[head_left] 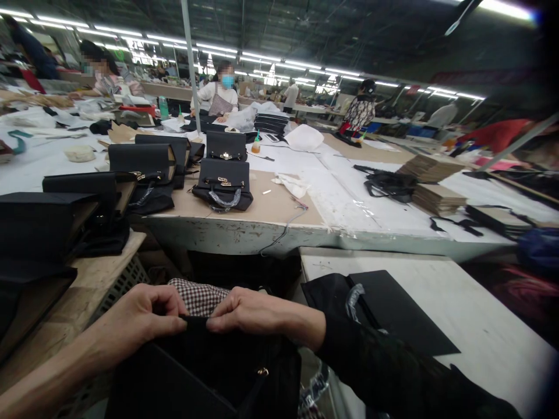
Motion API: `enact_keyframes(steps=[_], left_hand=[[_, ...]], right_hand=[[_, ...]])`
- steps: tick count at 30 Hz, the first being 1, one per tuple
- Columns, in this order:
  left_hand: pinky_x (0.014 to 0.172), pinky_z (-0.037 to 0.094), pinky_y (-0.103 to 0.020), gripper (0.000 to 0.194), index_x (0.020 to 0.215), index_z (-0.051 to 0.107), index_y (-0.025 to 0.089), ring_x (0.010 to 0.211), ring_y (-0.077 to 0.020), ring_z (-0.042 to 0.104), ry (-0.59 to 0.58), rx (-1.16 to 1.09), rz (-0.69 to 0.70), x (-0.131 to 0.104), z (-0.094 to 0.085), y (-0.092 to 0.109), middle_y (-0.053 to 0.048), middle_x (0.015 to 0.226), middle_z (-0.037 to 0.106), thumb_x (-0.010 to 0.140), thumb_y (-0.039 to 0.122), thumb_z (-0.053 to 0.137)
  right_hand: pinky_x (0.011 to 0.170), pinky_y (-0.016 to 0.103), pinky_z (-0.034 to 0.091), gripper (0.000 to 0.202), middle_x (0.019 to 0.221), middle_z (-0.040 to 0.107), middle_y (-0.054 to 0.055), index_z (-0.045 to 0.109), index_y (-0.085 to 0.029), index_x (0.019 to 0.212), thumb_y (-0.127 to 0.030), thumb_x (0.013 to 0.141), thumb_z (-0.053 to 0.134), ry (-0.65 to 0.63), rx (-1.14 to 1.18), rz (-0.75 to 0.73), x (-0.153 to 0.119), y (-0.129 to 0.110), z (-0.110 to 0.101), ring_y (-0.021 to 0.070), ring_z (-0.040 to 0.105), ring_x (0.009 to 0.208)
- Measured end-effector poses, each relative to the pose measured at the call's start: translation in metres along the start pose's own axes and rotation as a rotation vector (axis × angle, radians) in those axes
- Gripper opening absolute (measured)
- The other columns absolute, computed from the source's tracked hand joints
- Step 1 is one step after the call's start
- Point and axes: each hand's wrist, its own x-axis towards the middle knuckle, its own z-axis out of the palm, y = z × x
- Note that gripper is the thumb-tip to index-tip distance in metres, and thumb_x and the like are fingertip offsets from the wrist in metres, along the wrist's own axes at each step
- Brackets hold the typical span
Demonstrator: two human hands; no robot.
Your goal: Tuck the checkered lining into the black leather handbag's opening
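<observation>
A black handbag (209,372) lies in my lap at the bottom of the view, with a small gold-coloured metal fitting on its right part. My left hand (159,311) pinches the bag's upper edge between thumb and fingers. Close to its right, my right hand (233,311) grips the same edge, thumb on the near side. A short stretch of black edge shows between the two hands. A plastic-wrapped handle (317,384) hangs at the bag's right side. Behind the hands is brown-and-white checked cloth (201,297).
Several black handbags (225,183) stand on the long table (279,227) ahead, more on the left bench (117,256). At right, another black bag (393,308) lies on a white side table (489,314). Brown board stacks (439,199) sit farther back. Co-workers (220,96) are beyond.
</observation>
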Motion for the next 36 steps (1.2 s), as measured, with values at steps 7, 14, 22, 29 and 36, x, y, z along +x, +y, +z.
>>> enact_keyframes(steps=[7, 14, 22, 29, 36], left_hand=[[0.063, 0.042, -0.028, 0.031, 0.060, 0.058, 0.019, 0.072, -0.0189, 0.060, 0.009, -0.046, -0.015, -0.004, -0.005, -0.012, -0.002, 0.084, 0.072, 0.074, 0.041, 0.075], [0.064, 0.046, -0.027, 0.032, 0.061, 0.059, 0.020, 0.074, -0.0206, 0.063, 0.024, -0.059, -0.057, -0.005, -0.005, -0.013, -0.002, 0.084, 0.073, 0.073, 0.044, 0.075], [0.068, 0.045, -0.029, 0.035, 0.064, 0.056, 0.020, 0.078, -0.0212, 0.061, -0.027, -0.015, -0.036, 0.000, -0.006, -0.014, -0.003, 0.089, 0.070, 0.079, 0.047, 0.072], [0.082, 0.047, -0.032, 0.029, 0.061, 0.061, 0.019, 0.094, -0.0239, 0.064, 0.002, 0.007, 0.042, -0.001, -0.009, -0.010, -0.004, 0.109, 0.069, 0.077, 0.037, 0.077], [0.089, 0.052, -0.034, 0.027, 0.054, 0.068, 0.024, 0.109, -0.0318, 0.063, 0.005, 0.028, 0.134, 0.005, -0.006, -0.016, -0.003, 0.112, 0.072, 0.066, 0.045, 0.080]], right_hand=[[0.078, 0.028, 0.051, 0.059, 0.099, 0.075, 0.016, 0.070, -0.007, 0.107, -0.063, 0.093, 0.054, 0.155, 0.237, -0.017, -0.017, 0.004, -0.021, 0.0174, 0.069, 0.084], [0.081, 0.027, 0.051, 0.039, 0.103, 0.077, 0.010, 0.076, -0.012, 0.106, -0.046, 0.095, 0.059, 0.255, 0.023, -0.063, -0.043, 0.017, -0.023, 0.0172, 0.068, 0.089], [0.081, 0.025, 0.047, 0.034, 0.102, 0.075, 0.003, 0.074, -0.021, 0.117, -0.042, 0.091, 0.067, 0.196, -0.394, -0.129, -0.048, 0.016, -0.014, 0.0175, 0.066, 0.091], [0.059, 0.023, 0.035, 0.023, 0.073, 0.062, 0.000, 0.073, -0.018, 0.091, -0.038, 0.092, 0.063, 0.184, -0.744, -0.045, -0.027, -0.009, -0.002, 0.0125, 0.053, 0.064], [0.053, 0.023, 0.031, 0.023, 0.065, 0.058, -0.002, 0.071, -0.021, 0.081, -0.041, 0.086, 0.063, 0.283, -0.737, 0.010, -0.020, 0.000, 0.003, 0.0129, 0.050, 0.058]])
